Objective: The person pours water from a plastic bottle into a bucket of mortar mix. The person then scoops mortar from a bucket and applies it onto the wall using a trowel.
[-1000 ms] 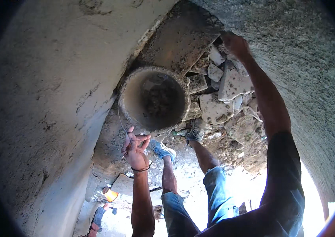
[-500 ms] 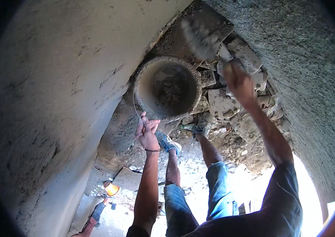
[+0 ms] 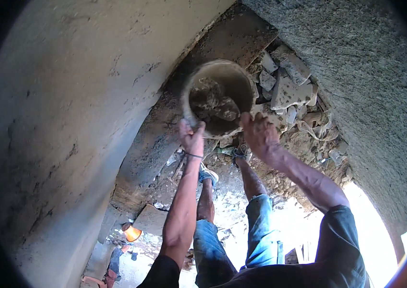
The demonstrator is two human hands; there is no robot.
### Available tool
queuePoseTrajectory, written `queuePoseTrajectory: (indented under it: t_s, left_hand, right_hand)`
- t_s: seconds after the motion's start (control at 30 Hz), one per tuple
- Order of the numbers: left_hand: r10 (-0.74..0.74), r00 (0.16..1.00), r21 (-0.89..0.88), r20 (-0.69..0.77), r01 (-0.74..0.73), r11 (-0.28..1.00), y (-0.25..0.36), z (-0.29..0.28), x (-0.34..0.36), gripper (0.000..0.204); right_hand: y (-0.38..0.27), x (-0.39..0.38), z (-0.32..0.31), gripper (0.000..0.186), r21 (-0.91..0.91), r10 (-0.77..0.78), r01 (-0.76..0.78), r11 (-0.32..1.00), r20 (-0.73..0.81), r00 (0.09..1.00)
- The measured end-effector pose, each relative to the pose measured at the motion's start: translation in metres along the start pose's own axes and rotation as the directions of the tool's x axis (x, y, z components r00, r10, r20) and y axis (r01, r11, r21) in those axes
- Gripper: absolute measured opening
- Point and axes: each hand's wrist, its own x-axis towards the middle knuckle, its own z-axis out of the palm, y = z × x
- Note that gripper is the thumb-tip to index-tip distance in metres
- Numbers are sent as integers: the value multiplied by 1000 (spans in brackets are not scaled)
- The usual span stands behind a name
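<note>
A round bucket (image 3: 249, 79) stands in front of me, slightly tilted, with lumps of grey wet mortar (image 3: 207, 96) inside. My left hand (image 3: 192, 138) is closed on its near left rim. At the near right rim is my right hand (image 3: 261, 137), its fingers closed around a trowel's handle, mostly hidden by the fist. The trowel's blade cannot be made out against the mortar in the bucket.
Broken stone and tile pieces (image 3: 290, 91) lie right of the bucket, along a rough grey wall (image 3: 357, 81). A smooth plastered wall (image 3: 69, 120) rises at left. An orange container (image 3: 131, 233) and another person's arm (image 3: 117, 259) are at lower left.
My right hand has come down from the far right to the bucket's rim. The bucket has shifted right and tilted, and my left hand has moved from its wire handle to the rim.
</note>
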Motion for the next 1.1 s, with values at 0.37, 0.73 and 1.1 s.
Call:
queuePoseTrajectory:
  t_s: [0.37,0.73,1.1]
  left_hand:
    - [84,974,33,210,-93,995,109,-49,-91,17]
    - [54,952,105,302,-90,990,167,-137,-132,15]
    - [103,957,36,272,-117,993,222,-203,-148,13]
  right_hand:
    - [25,-29,-82,46,302,-57,-153,941,587,808]
    - [-87,-109,-154,34,871,-397,-225,437,411,820]
    - [-141,-116,-234,43,726,-350,-154,671,493,796]
